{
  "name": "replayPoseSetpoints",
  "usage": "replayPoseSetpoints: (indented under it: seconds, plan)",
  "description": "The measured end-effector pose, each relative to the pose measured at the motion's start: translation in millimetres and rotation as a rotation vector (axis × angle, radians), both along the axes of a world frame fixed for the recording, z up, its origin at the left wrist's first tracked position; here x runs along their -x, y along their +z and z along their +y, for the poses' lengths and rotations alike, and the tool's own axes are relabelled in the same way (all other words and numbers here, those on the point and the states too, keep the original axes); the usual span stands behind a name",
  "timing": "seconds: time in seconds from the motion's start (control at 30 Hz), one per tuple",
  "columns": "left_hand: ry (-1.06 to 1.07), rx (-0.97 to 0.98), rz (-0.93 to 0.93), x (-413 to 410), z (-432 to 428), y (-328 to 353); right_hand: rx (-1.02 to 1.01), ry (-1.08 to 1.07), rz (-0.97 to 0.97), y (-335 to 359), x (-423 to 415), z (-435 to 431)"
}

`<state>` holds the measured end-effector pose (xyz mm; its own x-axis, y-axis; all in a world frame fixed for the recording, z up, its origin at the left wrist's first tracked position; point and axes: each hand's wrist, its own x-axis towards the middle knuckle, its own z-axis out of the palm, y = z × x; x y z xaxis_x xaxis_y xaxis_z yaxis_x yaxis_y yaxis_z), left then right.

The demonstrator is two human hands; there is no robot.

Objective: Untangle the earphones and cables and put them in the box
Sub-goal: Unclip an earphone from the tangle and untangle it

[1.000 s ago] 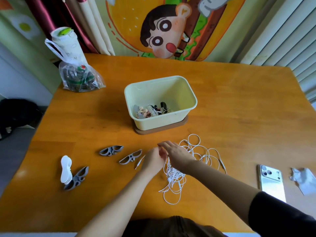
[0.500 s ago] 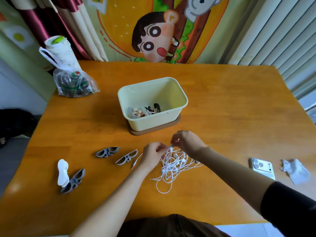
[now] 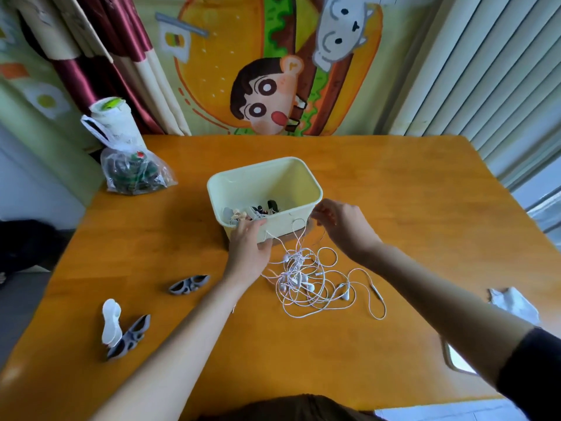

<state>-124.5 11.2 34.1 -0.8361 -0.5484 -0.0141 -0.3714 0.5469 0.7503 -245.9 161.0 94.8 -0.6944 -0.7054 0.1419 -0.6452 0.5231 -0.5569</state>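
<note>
An orange wooden desk stands before a cartoon wall hanging. Tangled earphones lie just before the box — the left hand and right hand each pinch 1 strand in curled fingers; the box's contents are too blurred to make out.

single head-worn wide-angle view, forward and down, close over the table

Glossy wooden table, smooth plastic box (matt cream), crinkled clear plastic bag.
</note>
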Motion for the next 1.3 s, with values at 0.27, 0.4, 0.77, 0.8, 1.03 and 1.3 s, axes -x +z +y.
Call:
replayPoseSetpoints:
  seconds: [0.27, 0.4, 0.77, 0.8, 1.03, 1.3]
  plan:
    - [-0.292, -0.109, 0.016, 13.6, 24.6, 24.2, 0.185, 0.024, 0.065, 49.6, -15.3, -9.3]
    - [-0.282, -0.142, -0.062, 5.1, 22.4, 19.4, 0.251, -0.082, 0.148, 72.4, -3.7, -5.7]
    - [-0.312, -0.198, 0.115, 21.4, 52.7, 60.8, 0.054, 0.054, 0.040, 74.6, -15.7, -2.3]
    - [-0.317, -0.202, 0.125, 23.1, 55.4, 63.3, 0.039, 0.070, 0.027, 72.9, -17.5, -2.5]
    - [-0.146, -0.436, 0.268, 18.8, 48.1, 52.5, 0.036, -0.036, -0.104, 40.1, -15.9, 12.6]
    - [0.067, -0.738, 0.368, 18.4, 43.1, 67.2, 0.033, -0.056, -0.347, -6.4, -36.2, 28.8]
